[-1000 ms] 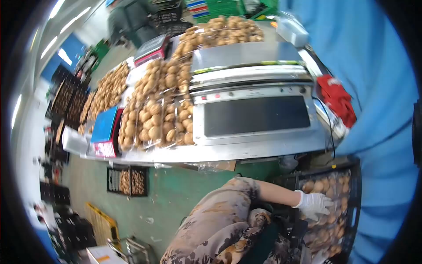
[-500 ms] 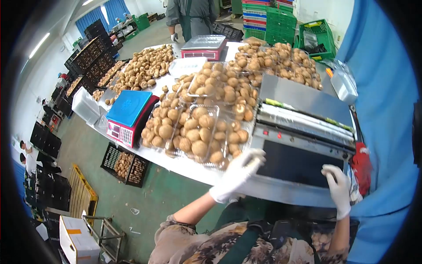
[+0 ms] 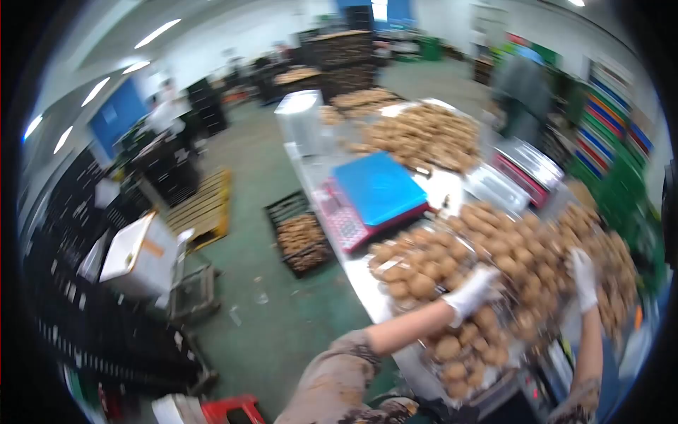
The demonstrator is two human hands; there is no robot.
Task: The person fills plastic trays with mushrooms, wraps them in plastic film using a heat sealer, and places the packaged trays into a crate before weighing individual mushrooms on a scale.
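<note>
Both hands wear white gloves. My left hand (image 3: 474,291) reaches over the packed brown mushrooms (image 3: 422,285), with its blurred fingers among the clear plastic trays. Farther right, my right hand (image 3: 583,280) lies against the heap of mushroom trays (image 3: 530,251), its fingers stretched out. Mushrooms fill the space between the two hands. Motion blur hides whether either hand grips a tray. A scale with a blue top (image 3: 379,188) stands beyond my left hand. The sealing machine (image 3: 519,396) is partly visible below, near my right forearm.
Loose mushrooms (image 3: 424,134) lie at the table's far end. A second scale (image 3: 526,169) stands near stacked clear trays (image 3: 496,189). On the floor are a black crate of mushrooms (image 3: 300,237), a yellow pallet (image 3: 201,208) and a white box (image 3: 138,254). A person (image 3: 522,92) stands beyond the table.
The view has swung left. Both hands have moved from the front of the sealing machine to the mushroom trays.
</note>
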